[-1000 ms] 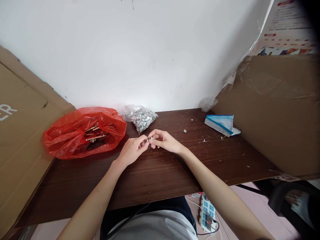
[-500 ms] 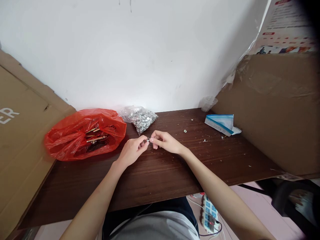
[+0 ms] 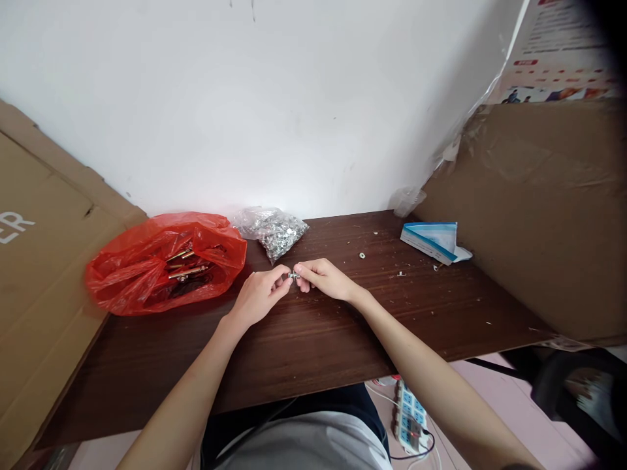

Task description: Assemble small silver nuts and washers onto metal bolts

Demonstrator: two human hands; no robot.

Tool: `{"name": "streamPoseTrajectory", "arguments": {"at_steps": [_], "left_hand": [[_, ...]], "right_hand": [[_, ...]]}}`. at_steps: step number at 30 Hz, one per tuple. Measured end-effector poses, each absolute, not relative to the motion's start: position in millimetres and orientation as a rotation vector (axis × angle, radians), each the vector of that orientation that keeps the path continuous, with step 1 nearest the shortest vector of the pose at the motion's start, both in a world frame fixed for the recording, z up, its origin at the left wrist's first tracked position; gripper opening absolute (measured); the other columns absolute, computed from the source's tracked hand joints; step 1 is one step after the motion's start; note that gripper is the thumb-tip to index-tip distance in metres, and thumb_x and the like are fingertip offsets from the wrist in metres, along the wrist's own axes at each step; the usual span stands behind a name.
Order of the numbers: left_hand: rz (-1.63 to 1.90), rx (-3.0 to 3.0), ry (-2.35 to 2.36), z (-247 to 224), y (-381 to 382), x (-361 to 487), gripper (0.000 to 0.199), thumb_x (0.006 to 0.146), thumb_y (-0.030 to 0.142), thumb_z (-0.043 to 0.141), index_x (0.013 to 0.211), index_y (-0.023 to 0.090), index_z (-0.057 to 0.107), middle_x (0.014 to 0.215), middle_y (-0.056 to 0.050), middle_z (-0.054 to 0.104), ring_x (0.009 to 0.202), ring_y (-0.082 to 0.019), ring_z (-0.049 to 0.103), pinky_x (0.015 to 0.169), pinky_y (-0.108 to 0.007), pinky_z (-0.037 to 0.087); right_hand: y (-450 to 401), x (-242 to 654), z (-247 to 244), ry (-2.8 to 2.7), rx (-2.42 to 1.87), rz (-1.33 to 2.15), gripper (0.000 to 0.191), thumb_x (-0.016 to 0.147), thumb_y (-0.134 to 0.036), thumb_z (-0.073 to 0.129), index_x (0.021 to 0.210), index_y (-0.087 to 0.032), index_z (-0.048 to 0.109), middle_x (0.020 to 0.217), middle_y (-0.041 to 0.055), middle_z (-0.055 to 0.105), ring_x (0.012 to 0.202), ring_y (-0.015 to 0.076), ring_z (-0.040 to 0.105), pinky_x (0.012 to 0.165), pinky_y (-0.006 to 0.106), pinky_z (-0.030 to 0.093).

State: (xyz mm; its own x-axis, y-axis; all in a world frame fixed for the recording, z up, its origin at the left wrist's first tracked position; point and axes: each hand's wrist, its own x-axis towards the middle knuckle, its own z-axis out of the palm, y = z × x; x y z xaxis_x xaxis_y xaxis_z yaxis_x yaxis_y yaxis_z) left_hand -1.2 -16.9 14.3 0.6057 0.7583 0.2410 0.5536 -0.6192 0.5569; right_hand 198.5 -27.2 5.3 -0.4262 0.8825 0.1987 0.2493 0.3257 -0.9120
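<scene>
Between my fingertips, over the middle of the dark wooden table [image 3: 304, 352], is a small silvery metal part [image 3: 294, 275]. My left hand [image 3: 262, 292] pinches its left end between thumb and fingers. The right end is pinched by my right hand [image 3: 324, 277]; its exact shape is too small to tell. Just behind my hands lies a clear plastic bag of small shiny metal pieces [image 3: 281, 234]. A red plastic bag [image 3: 132, 274], open at the top, sits to the left with brass-coloured metal rods [image 3: 189, 272] inside.
A small ring-shaped piece [image 3: 362, 255] and scraps lie right of my hands. Farther right are a blue-and-white packet [image 3: 431, 240] and a crumpled clear plastic cup [image 3: 408, 201]. Cardboard stands at both sides, a white wall behind. A power strip [image 3: 410, 418] is below the front edge.
My right thumb and fingers have closed onto the metal part, which now shows more clearly between both hands. My left hand has hardly moved.
</scene>
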Motion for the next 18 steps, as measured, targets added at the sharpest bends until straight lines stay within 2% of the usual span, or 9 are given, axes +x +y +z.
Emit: {"name": "streamPoseTrajectory", "arguments": {"at_steps": [2, 5, 8, 11, 15, 18], "left_hand": [[0.648, 2.398, 1.054, 13.6, -16.4, -1.2, 0.019, 0.092, 0.034, 0.045, 0.094, 0.021, 0.059, 0.066, 0.003, 0.058, 0.055, -0.010, 0.050, 0.056, -0.019, 0.036], [0.651, 2.395, 1.072, 13.0, -15.9, -1.2, 0.018, 0.092, 0.034, 0.045, 0.092, 0.021, 0.058, 0.065, 0.004, 0.057, 0.053, -0.010, 0.049, 0.055, -0.019, 0.035], [0.657, 2.401, 1.073, 13.3, -16.1, -1.2, 0.016, 0.091, 0.032, 0.045, 0.091, 0.021, 0.057, 0.065, 0.004, 0.056, 0.053, -0.010, 0.049, 0.055, -0.019, 0.035], [0.665, 2.403, 1.070, 14.1, -16.6, -1.1, 0.017, 0.091, 0.033, 0.045, 0.092, 0.021, 0.057, 0.065, 0.004, 0.057, 0.054, -0.010, 0.050, 0.056, -0.019, 0.035], [0.664, 2.395, 1.065, 14.1, -16.8, -0.9, 0.017, 0.091, 0.033, 0.045, 0.093, 0.021, 0.058, 0.067, 0.003, 0.058, 0.055, -0.010, 0.051, 0.057, -0.020, 0.036], [0.669, 2.390, 1.075, 13.9, -16.7, -0.7, 0.018, 0.091, 0.033, 0.045, 0.093, 0.021, 0.058, 0.066, 0.004, 0.057, 0.055, -0.010, 0.051, 0.057, -0.020, 0.036]], "right_hand": [[-27.3, 198.8, 6.2, -1.848, -1.013, 1.088, 0.049, 0.093, -0.054, 0.036, 0.069, -0.017, 0.057, 0.060, 0.0012, 0.059, 0.058, 0.0131, 0.057, 0.064, 0.027, 0.045], [-28.3, 199.1, 8.6, -1.844, -0.995, 1.090, 0.033, 0.089, -0.050, 0.051, 0.086, -0.018, 0.056, 0.064, -0.0006, 0.060, 0.060, 0.0131, 0.056, 0.061, 0.025, 0.043], [-29.3, 199.0, 9.8, -1.872, -0.980, 1.101, 0.030, 0.083, -0.046, 0.062, 0.094, -0.018, 0.054, 0.066, -0.0014, 0.061, 0.060, 0.0128, 0.055, 0.056, 0.023, 0.040], [-29.1, 198.8, 8.4, -1.883, -0.985, 1.104, 0.031, 0.086, -0.048, 0.055, 0.085, -0.017, 0.055, 0.065, -0.0005, 0.061, 0.060, 0.0127, 0.055, 0.059, 0.024, 0.041], [-27.3, 199.6, 6.1, -1.871, -1.020, 1.098, 0.049, 0.094, -0.053, 0.036, 0.069, -0.016, 0.057, 0.060, 0.0017, 0.059, 0.058, 0.0129, 0.056, 0.064, 0.027, 0.044], [-26.9, 200.6, 7.1, -1.828, -1.025, 1.062, 0.042, 0.092, -0.053, 0.041, 0.080, -0.017, 0.058, 0.062, 0.0005, 0.059, 0.059, 0.0131, 0.056, 0.064, 0.027, 0.044]]}}
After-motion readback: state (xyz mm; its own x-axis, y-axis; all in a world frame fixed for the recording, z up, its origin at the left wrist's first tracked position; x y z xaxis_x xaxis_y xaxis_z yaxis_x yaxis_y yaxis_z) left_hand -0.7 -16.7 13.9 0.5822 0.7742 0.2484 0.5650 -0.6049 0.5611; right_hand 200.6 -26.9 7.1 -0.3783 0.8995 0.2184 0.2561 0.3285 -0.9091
